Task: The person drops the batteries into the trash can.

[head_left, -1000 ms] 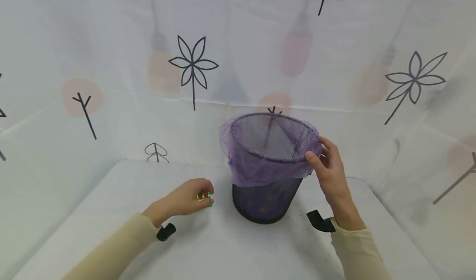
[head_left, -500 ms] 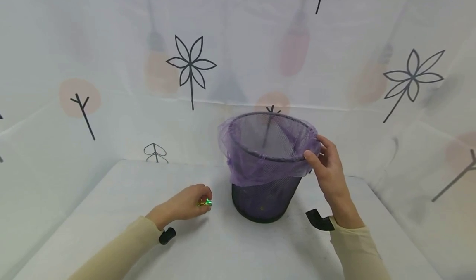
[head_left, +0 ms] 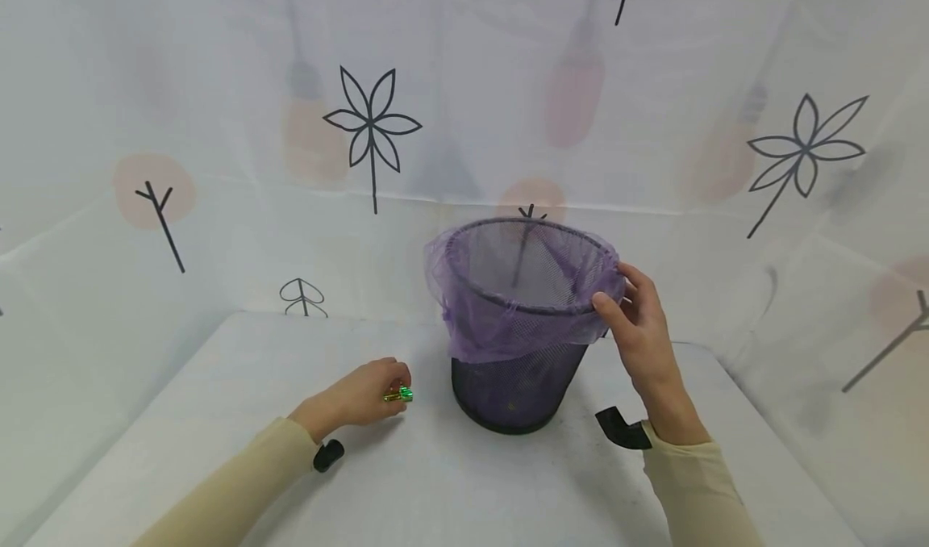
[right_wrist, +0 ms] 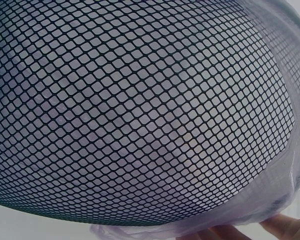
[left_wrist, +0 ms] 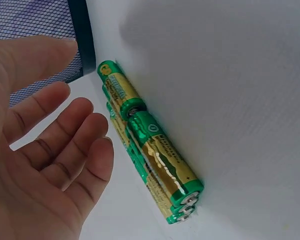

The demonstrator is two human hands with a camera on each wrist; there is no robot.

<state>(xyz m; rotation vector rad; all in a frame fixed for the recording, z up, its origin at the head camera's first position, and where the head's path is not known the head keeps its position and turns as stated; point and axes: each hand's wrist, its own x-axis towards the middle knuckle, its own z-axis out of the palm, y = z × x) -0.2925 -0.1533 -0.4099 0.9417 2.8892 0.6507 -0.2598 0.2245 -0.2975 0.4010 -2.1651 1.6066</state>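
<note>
A black mesh wastebasket (head_left: pixel 518 394) stands on the table, a purple bin liner (head_left: pixel 493 337) folded outward over its rim. My right hand (head_left: pixel 646 341) grips the basket's right side at the lined rim, thumb toward the front; in the right wrist view its fingertips show below the liner. To the left of the basket, my left hand (head_left: pixel 363 392) is low over the table with loosely bent fingers. Several green-and-gold batteries (left_wrist: pixel 162 157) lie end to end in rows on the table, just beyond those fingertips and apart from them in the left wrist view.
The white table (head_left: pixel 450 498) is backed by a pale curtain (head_left: pixel 464 87) printed with flowers and branches. More of this cloth hangs at both sides. The basket's dark base (left_wrist: pixel 83 37) stands close to the far end of the batteries.
My left hand has lowered slightly, and more of the green batteries shows at its fingers. My right hand keeps its grip on the basket rim.
</note>
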